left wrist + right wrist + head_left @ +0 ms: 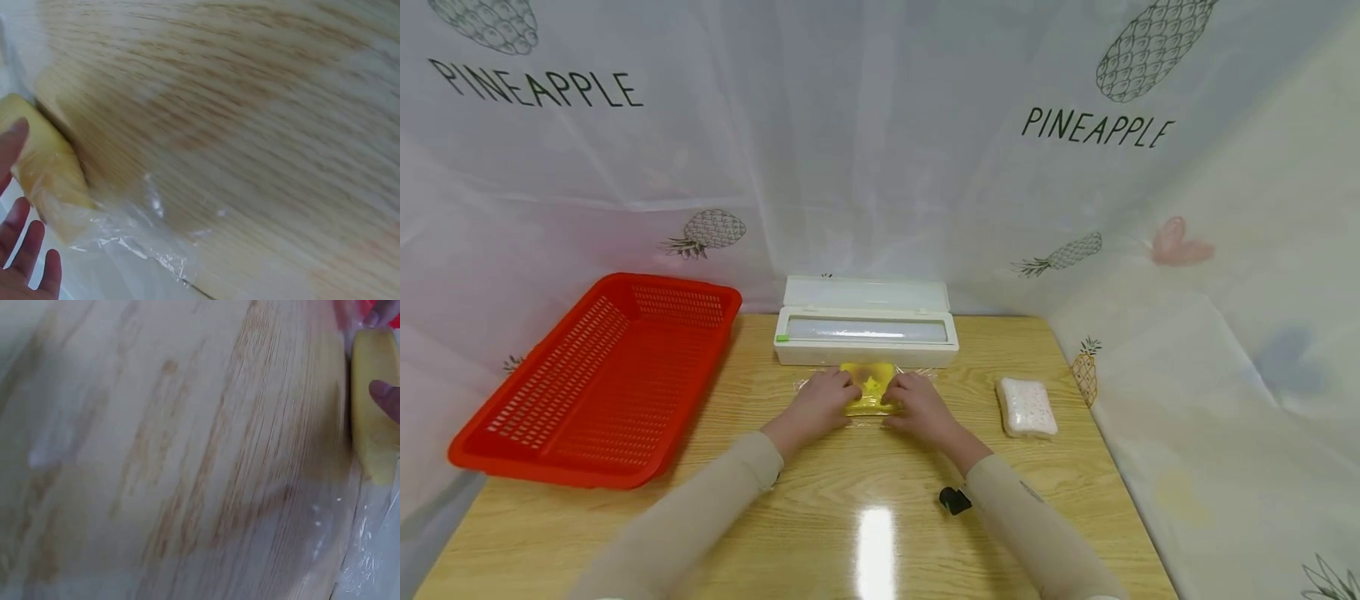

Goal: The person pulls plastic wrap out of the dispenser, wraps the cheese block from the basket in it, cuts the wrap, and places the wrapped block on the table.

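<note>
A yellow, thick-sided block [870,385] with a star on it lies on clear cling film in front of the white wrap box in the head view. At its left end my left hand [825,398] holds it; in the left wrist view the thumb [14,140] lies over its yellow side and the other fingers spread beyond. My right hand [919,407] grips the right end, its thumb [386,399] on the near side in the right wrist view. Loose film [134,240] sticks out wrinkled past the block's end. My index fingers are partly hidden.
The white cling film box [865,353] stands with its lid up and a film roll inside, just behind the block. A red plastic basket [673,417] sits at the left. On the right lies a white, red-speckled block [1028,408] in clear wrap. Printed curtains surround the wooden table [820,533].
</note>
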The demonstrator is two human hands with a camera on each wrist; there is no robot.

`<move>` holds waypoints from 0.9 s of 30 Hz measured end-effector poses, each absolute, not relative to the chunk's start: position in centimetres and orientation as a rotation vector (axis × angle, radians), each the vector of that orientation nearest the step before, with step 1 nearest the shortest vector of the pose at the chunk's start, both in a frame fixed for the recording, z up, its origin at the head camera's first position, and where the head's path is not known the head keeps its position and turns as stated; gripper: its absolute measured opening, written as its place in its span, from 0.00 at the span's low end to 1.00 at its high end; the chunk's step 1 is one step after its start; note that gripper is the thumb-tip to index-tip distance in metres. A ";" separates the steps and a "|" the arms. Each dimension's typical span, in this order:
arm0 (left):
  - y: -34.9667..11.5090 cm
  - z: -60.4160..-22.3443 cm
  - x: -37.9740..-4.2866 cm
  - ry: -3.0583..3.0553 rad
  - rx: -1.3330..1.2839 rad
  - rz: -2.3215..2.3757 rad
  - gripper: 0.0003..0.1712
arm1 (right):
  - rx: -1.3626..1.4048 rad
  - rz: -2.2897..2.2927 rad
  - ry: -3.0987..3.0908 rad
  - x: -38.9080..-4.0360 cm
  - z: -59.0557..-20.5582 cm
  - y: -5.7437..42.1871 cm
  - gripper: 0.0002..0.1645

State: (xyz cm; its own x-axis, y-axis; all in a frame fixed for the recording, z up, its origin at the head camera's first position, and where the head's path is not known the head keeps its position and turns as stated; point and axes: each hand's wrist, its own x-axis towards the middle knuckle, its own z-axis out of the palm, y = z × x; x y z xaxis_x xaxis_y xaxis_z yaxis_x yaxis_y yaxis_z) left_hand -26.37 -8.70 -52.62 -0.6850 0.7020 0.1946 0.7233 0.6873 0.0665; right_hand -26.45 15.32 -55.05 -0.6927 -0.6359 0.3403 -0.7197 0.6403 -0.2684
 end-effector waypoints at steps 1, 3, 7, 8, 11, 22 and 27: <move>-8.6 -52.8 -26.4 -2.737 -1.165 -0.199 0.19 | 1.121 0.545 -2.642 -26.5 -55.0 15.2 0.17; -8.5 -53.1 -26.5 -2.721 -1.163 -0.167 0.19 | 1.153 0.484 -2.621 -26.7 -55.0 15.1 0.16; -8.4 -53.7 -26.8 -2.677 -1.194 -0.131 0.21 | 1.205 0.399 -2.589 -27.0 -55.0 15.0 0.15; -8.5 -53.9 -26.8 -2.677 -1.198 -0.134 0.22 | 1.205 0.394 -2.595 -27.0 -55.0 15.0 0.15; -8.6 -54.0 -26.9 -2.688 -1.200 -0.163 0.22 | 1.189 0.412 -2.644 -27.1 -54.9 14.9 0.13; -8.9 -53.4 -27.1 -2.733 -1.180 -0.329 0.18 | 1.202 0.649 -2.765 -27.6 -53.7 14.6 0.10; -9.3 -53.3 -27.2 -2.751 -1.143 -0.419 0.14 | 1.158 0.845 -2.805 -27.4 -53.0 14.3 0.10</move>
State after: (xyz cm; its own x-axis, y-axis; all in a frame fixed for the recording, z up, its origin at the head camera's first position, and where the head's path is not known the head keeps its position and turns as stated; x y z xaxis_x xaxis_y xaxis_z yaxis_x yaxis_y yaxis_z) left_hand -27.24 -9.27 -53.28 -0.7036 0.6734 0.2269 0.7104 0.6738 0.2031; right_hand -27.40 14.26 -52.97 -0.7296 -0.6571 0.1898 -0.6525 0.5855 -0.4811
